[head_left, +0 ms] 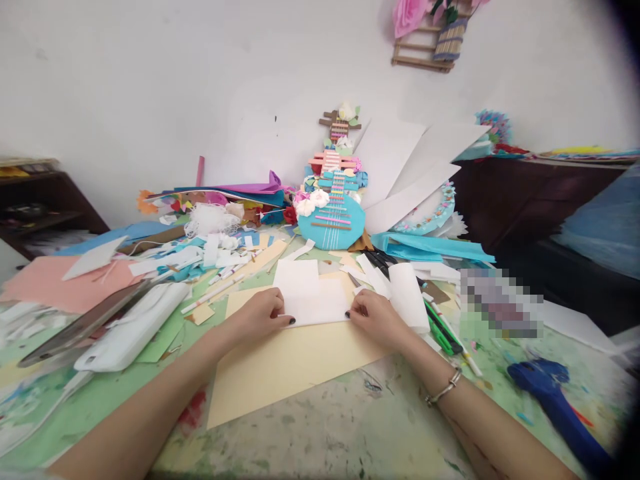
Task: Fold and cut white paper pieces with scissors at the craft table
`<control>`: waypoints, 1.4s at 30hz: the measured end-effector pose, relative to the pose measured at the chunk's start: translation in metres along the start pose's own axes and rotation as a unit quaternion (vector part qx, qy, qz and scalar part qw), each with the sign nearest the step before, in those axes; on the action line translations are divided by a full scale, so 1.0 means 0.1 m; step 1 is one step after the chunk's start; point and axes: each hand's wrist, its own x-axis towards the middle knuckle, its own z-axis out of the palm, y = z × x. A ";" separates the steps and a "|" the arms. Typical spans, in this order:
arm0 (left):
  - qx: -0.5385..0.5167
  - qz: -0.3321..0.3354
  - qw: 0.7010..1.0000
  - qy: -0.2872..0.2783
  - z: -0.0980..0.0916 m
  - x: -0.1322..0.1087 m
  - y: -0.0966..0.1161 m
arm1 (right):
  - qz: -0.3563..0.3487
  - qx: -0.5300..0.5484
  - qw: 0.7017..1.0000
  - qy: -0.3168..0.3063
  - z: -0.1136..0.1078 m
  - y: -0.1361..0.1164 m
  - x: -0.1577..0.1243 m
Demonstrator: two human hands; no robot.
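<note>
Holding: thin white rectangular paper, both near corners in hand

Item: the thin white rectangular paper (317,303) lies at the middle of the work area, on a larger pale-yellow flat sheet (270,373), which rests on the paint-stained green tabletop (300,447). The far outline is stepped, taller at left; whether it is one folded sheet or two pieces cannot be told.

Hands: the left hand (260,313) is curled, thumb and fingers closed on the near-left corner. The right hand (374,317) is likewise closed on the near-right corner.

Handling, as judged: very light, flexible, fairly smooth, apt to crease or slide on the sheet beneath. A light pinch close to the near corners, with even tension, would suit; hard pressure may dent it.

Surroundings: a white paper roll (409,297) stands just beside the right hand and limits movement on that side. Close by lies a green-and-black slender tool (443,330). A blue plastic glue gun (550,393) lies well apart, beyond the right forearm. On the left, a long white plastic power strip (135,327) sits apart from the paper. Beyond it, a turquoise card stringed-instrument model (311,230) and loose white paper scraps (211,250) crowd the far side.
</note>
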 end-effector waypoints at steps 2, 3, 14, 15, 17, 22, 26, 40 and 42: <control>0.016 -0.013 1.000 0.001 0.00 0.01 0.00 | 0.008 -0.003 1.000 0.002 0.00 -0.02 0.00; 0.023 -0.018 1.000 0.000 0.00 0.01 0.00 | 0.012 -0.005 1.000 0.001 0.00 -0.03 0.00; 0.064 -0.042 0.997 -0.023 -0.05 0.03 -0.07 | 0.036 -0.031 0.999 0.000 0.00 -0.09 0.01; 0.064 -0.042 0.997 -0.026 -0.06 0.03 -0.07 | 0.039 -0.031 0.999 -0.003 0.00 -0.09 0.01; 0.061 -0.041 0.997 -0.026 -0.07 0.02 -0.06 | 0.042 -0.030 0.999 -0.004 0.00 -0.09 0.01; 0.029 -0.048 0.998 -0.024 -0.10 -0.02 -0.02 | 0.042 -0.027 0.999 -0.002 0.00 -0.09 0.00; 0.013 -0.059 0.998 -0.026 -0.11 -0.04 -0.01 | 0.040 -0.026 0.999 -0.001 0.01 -0.07 0.00; 0.025 -0.139 0.990 -0.029 -0.09 -0.04 -0.01 | 0.034 -0.027 0.999 -0.003 0.01 -0.07 0.01; 0.011 -0.143 0.989 -0.033 -0.09 -0.04 -0.01 | 0.036 -0.027 0.999 -0.004 0.01 -0.07 0.01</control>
